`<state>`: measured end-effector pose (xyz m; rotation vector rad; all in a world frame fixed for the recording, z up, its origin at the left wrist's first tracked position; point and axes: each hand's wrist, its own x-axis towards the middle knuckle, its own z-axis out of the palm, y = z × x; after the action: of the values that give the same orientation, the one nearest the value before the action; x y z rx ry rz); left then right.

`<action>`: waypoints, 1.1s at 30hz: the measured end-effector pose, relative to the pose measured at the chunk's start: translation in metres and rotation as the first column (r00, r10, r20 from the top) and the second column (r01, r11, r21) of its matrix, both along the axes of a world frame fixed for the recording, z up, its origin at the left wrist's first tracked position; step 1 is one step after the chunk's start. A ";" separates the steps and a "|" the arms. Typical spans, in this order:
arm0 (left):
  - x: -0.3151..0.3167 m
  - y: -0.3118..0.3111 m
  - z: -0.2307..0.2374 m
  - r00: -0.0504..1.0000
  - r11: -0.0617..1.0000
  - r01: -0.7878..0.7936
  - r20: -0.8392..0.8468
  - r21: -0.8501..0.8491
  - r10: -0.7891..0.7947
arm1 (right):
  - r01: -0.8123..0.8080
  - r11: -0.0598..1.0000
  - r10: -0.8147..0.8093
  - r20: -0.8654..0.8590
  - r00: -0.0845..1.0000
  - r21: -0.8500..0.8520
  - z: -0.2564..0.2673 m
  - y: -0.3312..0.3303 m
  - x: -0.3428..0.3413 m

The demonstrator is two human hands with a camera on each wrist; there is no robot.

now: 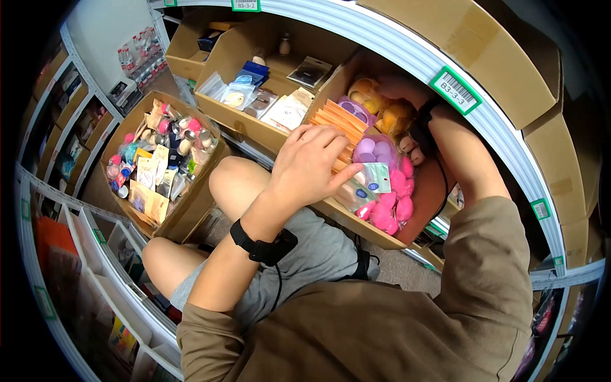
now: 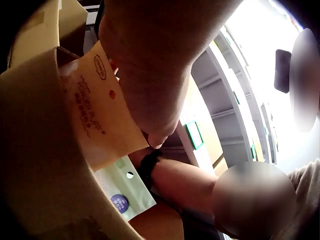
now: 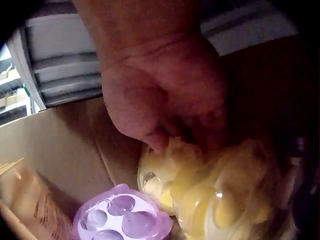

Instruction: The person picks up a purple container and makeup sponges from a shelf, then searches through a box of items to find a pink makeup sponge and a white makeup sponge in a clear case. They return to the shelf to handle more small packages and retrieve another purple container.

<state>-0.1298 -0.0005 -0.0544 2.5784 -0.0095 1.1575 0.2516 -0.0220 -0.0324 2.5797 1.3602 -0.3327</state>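
Observation:
My left hand (image 1: 310,162) lies over a row of orange paper packets (image 1: 344,123), its thumb stretched toward a pale green packet (image 1: 377,177). The left wrist view shows the front orange packet (image 2: 95,112) with printed writing, below that hand. My right hand (image 3: 167,100) reaches down into the same box at the back. Its thumb and fingers pinch the top of a translucent yellow case (image 3: 175,170); the fingertips are partly in shadow. Another yellow case (image 3: 230,195) sits beside it. A purple case with round hollows (image 3: 122,215) lies to the left.
Bagged pink sponges (image 1: 384,215) fill the box's near right corner. To the left stand a cardboard box (image 1: 280,89) with small packets and a fuller box of mixed cosmetics (image 1: 162,156). A white shelf beam (image 1: 407,46) with barcode labels arches over the right forearm.

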 end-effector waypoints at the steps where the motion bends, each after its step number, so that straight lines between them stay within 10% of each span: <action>1: 0.000 -0.001 0.000 1.000 1.000 0.005 0.003 0.002 -0.005 | 0.014 0.999 -0.014 0.004 1.000 -0.041 0.000 0.003 0.000; 6: -0.003 -0.002 -0.001 1.000 1.000 -0.018 0.014 0.003 0.018 | -0.126 0.991 0.124 0.051 0.991 0.046 -0.003 -0.012 0.005; 9: -0.007 0.000 -0.001 1.000 1.000 0.000 -0.026 0.002 0.000 | -0.135 0.787 0.252 -0.113 0.961 0.602 -0.020 -0.029 0.024; 18: -0.004 0.001 -0.001 1.000 1.000 0.012 0.007 0.018 -0.012 | -0.123 0.988 0.126 -0.025 0.992 0.096 0.015 -0.016 -0.015; 22: -0.007 0.002 -0.001 1.000 1.000 0.021 -0.003 0.016 -0.021 | -0.131 0.982 0.120 0.084 0.989 0.133 -0.010 -0.015 -0.001; 27: -0.009 0.003 -0.004 1.000 1.000 0.016 -0.011 0.010 -0.016 | 0.119 0.920 0.054 -0.420 0.906 0.373 -0.020 -0.035 0.034; 33: -0.006 0.004 -0.003 1.000 1.000 0.019 0.013 0.021 -0.020 | -0.004 0.987 0.033 -0.170 0.985 0.163 -0.001 -0.019 -0.010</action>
<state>-0.1356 0.0035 -0.0570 2.5828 -0.0502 1.1741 0.2413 -0.0406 -0.0330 2.7225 1.5278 -0.4702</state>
